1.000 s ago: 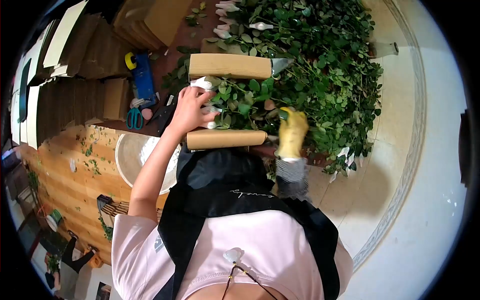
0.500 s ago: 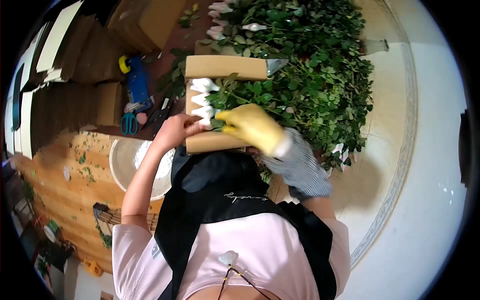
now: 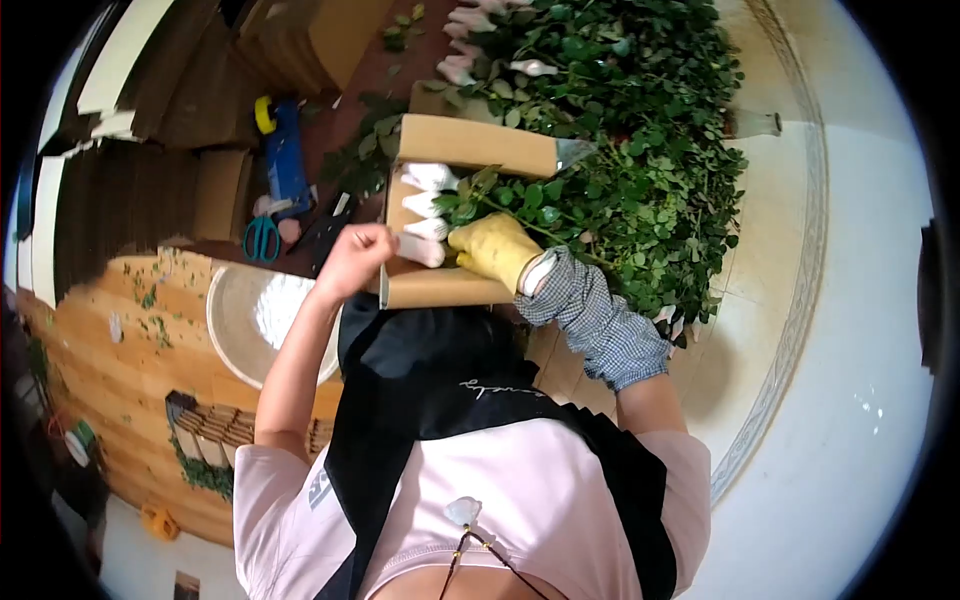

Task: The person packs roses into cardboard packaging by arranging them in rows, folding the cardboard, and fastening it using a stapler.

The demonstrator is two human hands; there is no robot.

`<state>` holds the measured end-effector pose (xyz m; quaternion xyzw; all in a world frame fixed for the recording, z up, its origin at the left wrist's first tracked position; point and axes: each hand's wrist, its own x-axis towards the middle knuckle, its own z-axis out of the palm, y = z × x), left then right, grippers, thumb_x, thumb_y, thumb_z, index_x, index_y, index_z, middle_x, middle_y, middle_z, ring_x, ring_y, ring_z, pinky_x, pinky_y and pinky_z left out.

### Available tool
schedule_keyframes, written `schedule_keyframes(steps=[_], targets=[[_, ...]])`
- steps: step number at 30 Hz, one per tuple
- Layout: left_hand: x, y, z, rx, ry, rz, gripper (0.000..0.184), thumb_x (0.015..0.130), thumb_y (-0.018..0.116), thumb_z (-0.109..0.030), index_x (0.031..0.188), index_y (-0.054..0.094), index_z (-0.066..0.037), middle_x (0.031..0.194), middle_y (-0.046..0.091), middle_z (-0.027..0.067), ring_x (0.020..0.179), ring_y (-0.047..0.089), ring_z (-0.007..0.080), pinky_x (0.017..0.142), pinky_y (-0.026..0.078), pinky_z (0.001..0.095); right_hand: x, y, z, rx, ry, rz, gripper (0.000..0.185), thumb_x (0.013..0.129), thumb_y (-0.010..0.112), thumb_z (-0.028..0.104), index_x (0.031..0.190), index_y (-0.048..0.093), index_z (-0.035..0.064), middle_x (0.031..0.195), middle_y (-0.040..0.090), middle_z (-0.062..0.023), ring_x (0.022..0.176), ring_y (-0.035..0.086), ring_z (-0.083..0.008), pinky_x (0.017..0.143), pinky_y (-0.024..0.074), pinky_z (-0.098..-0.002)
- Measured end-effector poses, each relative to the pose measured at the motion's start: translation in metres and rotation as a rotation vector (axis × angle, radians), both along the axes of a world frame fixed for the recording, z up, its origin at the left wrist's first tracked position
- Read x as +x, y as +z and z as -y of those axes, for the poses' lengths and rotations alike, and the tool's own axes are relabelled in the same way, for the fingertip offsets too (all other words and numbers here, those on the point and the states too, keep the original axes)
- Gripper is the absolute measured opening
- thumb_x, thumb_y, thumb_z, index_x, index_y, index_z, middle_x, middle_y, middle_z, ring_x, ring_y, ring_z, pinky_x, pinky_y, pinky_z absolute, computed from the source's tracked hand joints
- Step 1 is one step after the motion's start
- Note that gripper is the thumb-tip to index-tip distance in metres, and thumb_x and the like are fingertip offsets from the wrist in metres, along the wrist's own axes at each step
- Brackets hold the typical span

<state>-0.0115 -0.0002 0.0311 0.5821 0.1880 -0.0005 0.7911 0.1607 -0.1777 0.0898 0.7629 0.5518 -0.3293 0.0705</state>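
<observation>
My bare left hand (image 3: 358, 258) is closed beside the tip of the nearest netted rose bud (image 3: 420, 250); what its fingers hold, if anything, is hidden. My right hand (image 3: 495, 250), in a yellow glove, curls around the stem just behind that bud. Both are at an open cardboard box (image 3: 475, 143). Several other rose heads in white netting (image 3: 426, 204) lie in a column along the box's left end. Their leafy stems (image 3: 620, 200) stretch out to the right.
More roses (image 3: 458, 68) lie beyond the box. Teal scissors (image 3: 262, 240), a blue tool with yellow tape (image 3: 285, 160) and cardboard stacks (image 3: 150, 210) are to the left. A round tub (image 3: 225, 330) with white contents stands on the floor. An apron (image 3: 430, 360) covers my lap.
My left hand has drawn back left from the nearest bud and its fingers have curled. That bud now shows longer and pinker. My gloved hand stays around the stem, and the view has shifted slightly.
</observation>
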Motion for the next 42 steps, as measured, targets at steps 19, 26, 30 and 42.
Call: schedule_keyframes(steps=[19,26,30,42], targets=[[0.030,0.003,0.013,0.449,-0.046,-0.045,0.022,0.092,0.066,-0.017,0.086,0.065,0.004,0.075,0.061,0.0116,0.070,0.059,0.0171,0.067,0.049,0.0329,0.016,-0.013,-0.003,-0.041,0.011,0.179,0.034,0.090,0.062,0.041,0.107,0.069,0.0123,0.085,0.072,-0.0115,0.085,0.069,-0.0293,0.077,0.0532,-0.0428],[-0.008,0.009,-0.039,0.519,0.455,0.079,0.016,0.094,0.055,-0.003,0.079,0.054,-0.001,0.082,0.060,-0.0009,0.078,0.054,0.0078,0.073,0.044,0.0246,0.022,0.012,0.008,0.471,-0.098,-0.151,0.035,0.087,0.069,0.024,0.121,0.066,0.0153,0.079,0.069,-0.0098,0.073,0.067,-0.0304,0.070,0.0527,-0.0424],[0.016,-0.008,-0.008,0.458,0.269,-0.203,0.023,0.095,0.066,-0.021,0.098,0.053,-0.002,0.080,0.063,0.0130,0.075,0.061,0.0163,0.068,0.050,0.0328,0.006,0.053,-0.022,0.349,-0.019,0.219,0.042,0.085,0.071,0.021,0.127,0.064,0.0188,0.073,0.067,-0.0090,0.069,0.066,-0.0279,0.062,0.0512,-0.0412],[0.050,0.011,0.021,0.872,0.117,-0.088,0.018,0.088,0.070,-0.022,0.089,0.070,-0.004,0.085,0.067,0.0141,0.080,0.066,0.0364,0.069,0.052,0.0448,0.003,0.006,-0.018,0.119,-0.106,0.371,0.022,0.088,0.063,0.028,0.079,0.073,0.0116,0.075,0.073,-0.0092,0.072,0.072,-0.0260,0.062,0.0547,-0.0387]])
